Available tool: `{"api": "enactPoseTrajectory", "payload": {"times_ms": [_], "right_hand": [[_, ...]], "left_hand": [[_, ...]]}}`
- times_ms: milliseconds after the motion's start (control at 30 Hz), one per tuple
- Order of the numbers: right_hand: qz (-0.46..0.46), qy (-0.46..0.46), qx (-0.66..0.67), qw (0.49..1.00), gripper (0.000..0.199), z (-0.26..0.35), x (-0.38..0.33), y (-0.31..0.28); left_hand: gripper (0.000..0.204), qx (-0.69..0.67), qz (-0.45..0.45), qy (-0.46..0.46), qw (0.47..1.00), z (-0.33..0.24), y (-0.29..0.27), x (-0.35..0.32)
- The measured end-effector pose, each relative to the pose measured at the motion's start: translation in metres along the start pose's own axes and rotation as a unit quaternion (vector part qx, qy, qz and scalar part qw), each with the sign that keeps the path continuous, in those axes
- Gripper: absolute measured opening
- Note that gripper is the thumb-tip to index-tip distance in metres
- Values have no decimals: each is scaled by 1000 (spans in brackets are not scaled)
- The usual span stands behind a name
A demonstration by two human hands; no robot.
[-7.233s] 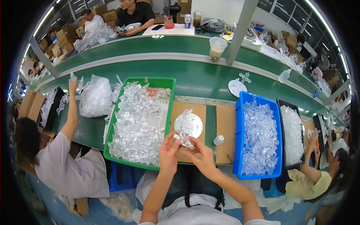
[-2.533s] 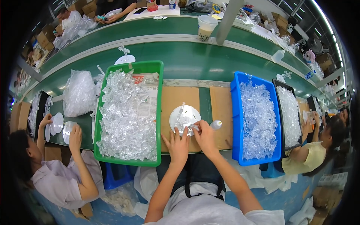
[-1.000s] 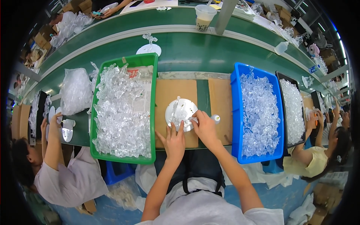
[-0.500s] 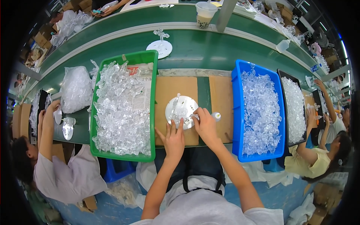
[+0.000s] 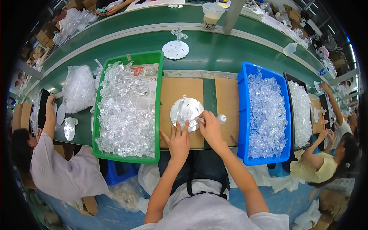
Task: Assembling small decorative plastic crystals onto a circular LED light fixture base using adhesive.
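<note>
A round white disc [image 5: 196, 106] lies on a cardboard sheet in front of me, with a clear plastic piece [image 5: 184, 111] resting across it. My left hand [image 5: 178, 142] has its fingers stretched out, their tips at the near edge of the disc by the clear piece. My right hand [image 5: 212, 129] pinches a small clear plastic part [image 5: 200, 120] at the disc's right edge; the fingers partly hide it. Just right of that hand stands a small white bottle [image 5: 221, 119].
Clear plastic parts fill a green tray [image 5: 157, 115] on the left and a blue tray [image 5: 240, 115] on the right. Beyond, a clear cross on a white disc [image 5: 175, 53] sits on the green belt. A drink cup [image 5: 211, 17] stands farther back. Co-workers sit on both sides.
The clear cross on its disc has shifted right along the belt. Co-workers' arms on both sides have moved. My hands stay nearly in place at the disc.
</note>
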State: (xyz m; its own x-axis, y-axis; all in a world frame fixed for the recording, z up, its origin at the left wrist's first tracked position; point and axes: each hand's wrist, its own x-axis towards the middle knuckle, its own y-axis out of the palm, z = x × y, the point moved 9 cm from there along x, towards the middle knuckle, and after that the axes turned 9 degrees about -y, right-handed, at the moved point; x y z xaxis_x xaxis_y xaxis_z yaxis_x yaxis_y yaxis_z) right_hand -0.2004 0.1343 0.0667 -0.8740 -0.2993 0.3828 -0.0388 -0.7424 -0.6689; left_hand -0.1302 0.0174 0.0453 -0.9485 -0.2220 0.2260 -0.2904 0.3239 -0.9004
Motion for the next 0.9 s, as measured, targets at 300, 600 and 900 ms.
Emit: {"api": "enactPoseTrajectory", "payload": {"times_ms": [300,600,900], "right_hand": [[27,-2,10,1000,15,2,2,9],[27,19,-38,999,18,3,-6,11],[-176,100,58,978,56,-2,-72,-74]], "left_hand": [[41,13,2,2,1000,0,1,-2],[35,72,-31,4,997,-3,10,4],[32,85,-76,15,993,-10,-3,13]]}}
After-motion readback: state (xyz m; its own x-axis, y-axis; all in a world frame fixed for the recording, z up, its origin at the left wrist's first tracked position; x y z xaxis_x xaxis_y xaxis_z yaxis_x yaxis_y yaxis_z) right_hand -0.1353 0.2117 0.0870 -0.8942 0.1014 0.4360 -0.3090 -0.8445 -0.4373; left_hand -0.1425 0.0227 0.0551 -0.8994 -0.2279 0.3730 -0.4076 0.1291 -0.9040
